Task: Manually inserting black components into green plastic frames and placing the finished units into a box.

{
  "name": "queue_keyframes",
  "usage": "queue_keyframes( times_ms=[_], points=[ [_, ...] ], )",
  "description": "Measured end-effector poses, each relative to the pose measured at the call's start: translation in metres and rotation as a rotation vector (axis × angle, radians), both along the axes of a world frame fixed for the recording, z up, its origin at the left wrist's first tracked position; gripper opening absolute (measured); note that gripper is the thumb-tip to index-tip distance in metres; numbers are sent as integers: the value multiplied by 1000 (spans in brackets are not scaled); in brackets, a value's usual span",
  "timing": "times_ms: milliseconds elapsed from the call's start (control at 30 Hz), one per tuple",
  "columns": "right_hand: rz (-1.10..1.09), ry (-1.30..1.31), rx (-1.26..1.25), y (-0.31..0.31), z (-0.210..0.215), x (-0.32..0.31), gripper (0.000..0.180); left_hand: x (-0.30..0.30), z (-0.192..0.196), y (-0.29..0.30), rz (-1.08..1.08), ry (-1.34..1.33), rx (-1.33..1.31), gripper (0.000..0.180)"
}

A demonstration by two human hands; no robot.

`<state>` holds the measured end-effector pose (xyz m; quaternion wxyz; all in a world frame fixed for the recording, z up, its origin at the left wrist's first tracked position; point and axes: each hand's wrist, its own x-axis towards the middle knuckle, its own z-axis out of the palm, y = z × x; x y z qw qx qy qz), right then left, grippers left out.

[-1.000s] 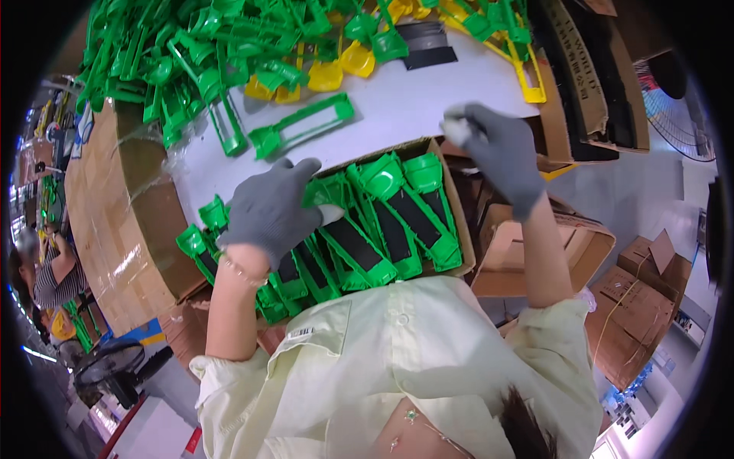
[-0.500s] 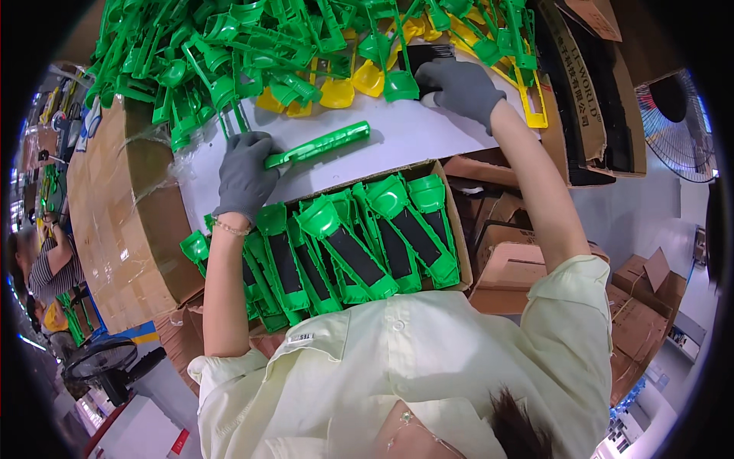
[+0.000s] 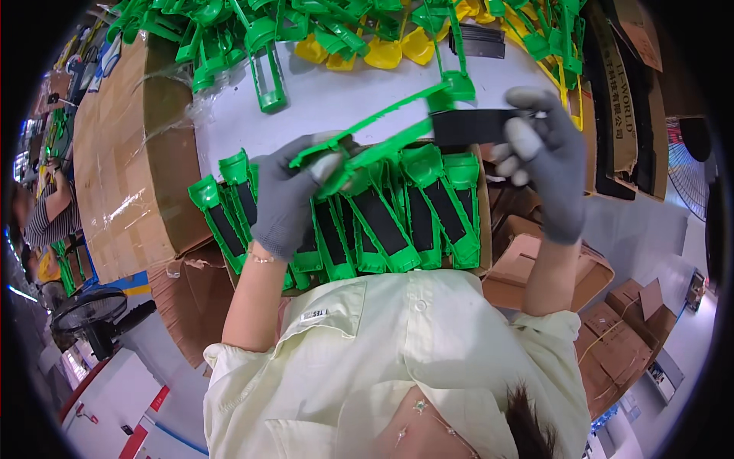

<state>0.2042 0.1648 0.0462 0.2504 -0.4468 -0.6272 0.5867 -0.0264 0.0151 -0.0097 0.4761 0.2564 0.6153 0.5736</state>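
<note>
My left hand (image 3: 294, 191), in a grey glove, is closed around one end of an open green plastic frame (image 3: 394, 144), held tilted above the near box. My right hand (image 3: 547, 157), also gloved, pinches a thin black rectangular strip (image 3: 468, 128) by its right end. The strip's left end is at the far end of the frame; blur hides whether they touch. Below my hands, green plastic holders (image 3: 423, 174) fitted with black strips stand packed in a cardboard box. A stack of black strips (image 3: 482, 42) lies at the back of the white tabletop (image 3: 344, 96).
Loose green parts (image 3: 275, 27) and yellow parts (image 3: 382, 53) are heaped along the far side. A large taped carton (image 3: 115, 153) stands at the left, and open cartons (image 3: 527, 256) at the right. A black fan (image 3: 88, 314) is lower left. Another person (image 3: 55, 203) works far left.
My right hand has come back from the strip stack with a black strip. My left hand has drawn the green frame nearer and turned it. The two hands have come closer together.
</note>
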Motion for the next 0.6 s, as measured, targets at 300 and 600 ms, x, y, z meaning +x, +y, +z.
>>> queue_keyframes(
  times_ms=[300,600],
  points=[
    [204,-15,138,-35,-19,-17,19,21,8,-6,-135,-424,-25,31],
    [216,-78,492,-41,-24,-20,12,34,18,-1,-98,-405,-50,31]
  ],
)
